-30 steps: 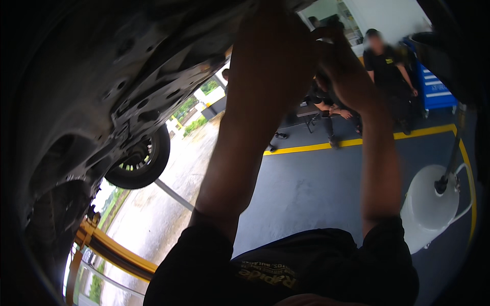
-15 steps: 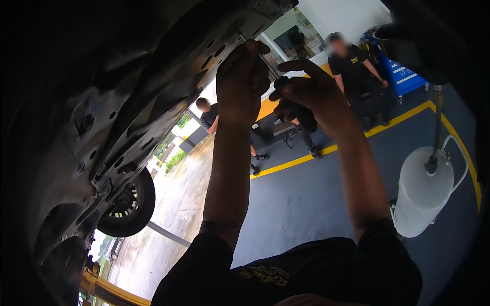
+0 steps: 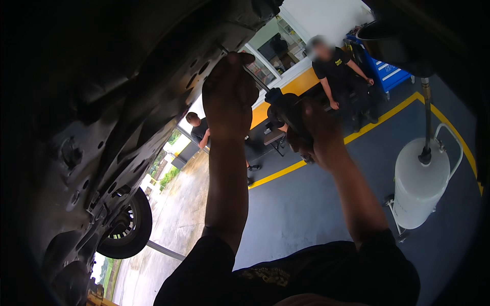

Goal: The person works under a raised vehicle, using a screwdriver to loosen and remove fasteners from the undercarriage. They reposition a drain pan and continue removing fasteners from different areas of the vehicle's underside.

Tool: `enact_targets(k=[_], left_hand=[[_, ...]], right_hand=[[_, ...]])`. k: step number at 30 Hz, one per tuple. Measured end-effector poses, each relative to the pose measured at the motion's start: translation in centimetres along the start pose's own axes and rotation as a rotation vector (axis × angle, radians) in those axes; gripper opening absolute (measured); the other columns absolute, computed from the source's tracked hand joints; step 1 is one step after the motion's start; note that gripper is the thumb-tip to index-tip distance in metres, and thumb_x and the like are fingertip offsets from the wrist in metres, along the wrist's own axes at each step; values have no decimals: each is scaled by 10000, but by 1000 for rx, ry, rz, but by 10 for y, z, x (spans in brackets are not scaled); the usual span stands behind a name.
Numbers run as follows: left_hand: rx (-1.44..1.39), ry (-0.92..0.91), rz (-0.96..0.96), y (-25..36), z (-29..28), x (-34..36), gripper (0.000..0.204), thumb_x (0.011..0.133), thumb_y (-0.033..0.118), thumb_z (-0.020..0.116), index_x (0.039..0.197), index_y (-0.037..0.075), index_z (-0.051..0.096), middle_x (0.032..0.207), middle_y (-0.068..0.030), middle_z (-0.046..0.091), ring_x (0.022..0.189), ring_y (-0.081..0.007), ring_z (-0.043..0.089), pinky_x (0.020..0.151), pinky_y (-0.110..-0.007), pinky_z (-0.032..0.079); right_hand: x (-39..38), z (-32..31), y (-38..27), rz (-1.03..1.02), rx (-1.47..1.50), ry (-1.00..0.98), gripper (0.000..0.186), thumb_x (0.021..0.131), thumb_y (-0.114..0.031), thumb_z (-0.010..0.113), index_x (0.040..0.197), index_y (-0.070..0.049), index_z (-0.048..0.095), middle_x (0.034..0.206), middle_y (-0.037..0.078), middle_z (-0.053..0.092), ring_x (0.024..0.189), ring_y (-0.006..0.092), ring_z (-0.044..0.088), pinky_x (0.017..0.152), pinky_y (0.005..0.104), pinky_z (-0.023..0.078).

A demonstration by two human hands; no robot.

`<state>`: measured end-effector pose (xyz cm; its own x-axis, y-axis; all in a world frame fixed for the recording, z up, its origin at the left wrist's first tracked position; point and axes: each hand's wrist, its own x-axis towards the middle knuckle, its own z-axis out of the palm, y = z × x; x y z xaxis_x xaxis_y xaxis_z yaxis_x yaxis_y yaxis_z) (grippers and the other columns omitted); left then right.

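Note:
Overhead on the left is the dark underbody [image 3: 109, 122] of a raised car. A thin metal rod [image 3: 258, 81] slants down from the underbody to a dark hand-held tool [image 3: 288, 112] with a teal-tinged nose. My left hand [image 3: 228, 97] is raised beside the underbody, its fingers closed around the rod. Lower and to the right, my right hand [image 3: 322, 136] is wrapped around the tool's dark body. Shadow hides the exact kind of tool, and the rod's far end is lost in the dark.
A car wheel [image 3: 127, 224] hangs at lower left. On the right stands a white tank [image 3: 421, 186] with a hose fitting on top. Beyond the yellow floor line [image 3: 357, 134] are a seated person [image 3: 339, 76], another person [image 3: 199, 127], a small table [image 3: 274, 136] and a blue tool cabinet [image 3: 390, 74].
My right hand has shifted down and right, and its raised, spread fingers now wrap the tool. More of the tool and rod shows. My left hand keeps its hold; the whole view has shifted slightly.

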<state>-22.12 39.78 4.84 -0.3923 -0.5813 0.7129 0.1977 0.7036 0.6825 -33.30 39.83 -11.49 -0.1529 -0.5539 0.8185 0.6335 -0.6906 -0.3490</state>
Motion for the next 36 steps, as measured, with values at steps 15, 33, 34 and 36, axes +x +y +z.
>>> enact_targets(k=[15,33,34,36], left_hand=[[-13,29,-37,6,0,4,258,976,224,589,1029,-23,642,535,34,397,440,-41,321,426,-216,223],[5,-26,110,-5,-10,7,330,983,283,589,1048,-36,643,532,48,407,441,-20,306,441,-199,222],[-51,-48,107,-5,-13,10,327,981,282,592,1047,-34,644,535,49,407,444,-21,307,440,-200,223],[-65,-3,119,-3,-12,11,320,978,278,597,1045,-31,646,539,50,404,448,-23,310,437,-205,223]], right_hand=[[14,21,19,-441,-355,227,343,995,-327,526,1072,2,585,605,21,474,474,97,408,493,235,363],[10,-6,18,91,340,-240,346,1001,-334,510,1117,-9,535,786,53,592,534,91,534,506,231,432],[9,-1,17,-42,95,-109,327,993,-326,521,1095,-16,545,738,44,569,513,87,507,492,230,407],[4,19,18,-390,-482,254,277,972,-299,547,1037,-31,575,616,22,505,469,91,448,469,245,353]])
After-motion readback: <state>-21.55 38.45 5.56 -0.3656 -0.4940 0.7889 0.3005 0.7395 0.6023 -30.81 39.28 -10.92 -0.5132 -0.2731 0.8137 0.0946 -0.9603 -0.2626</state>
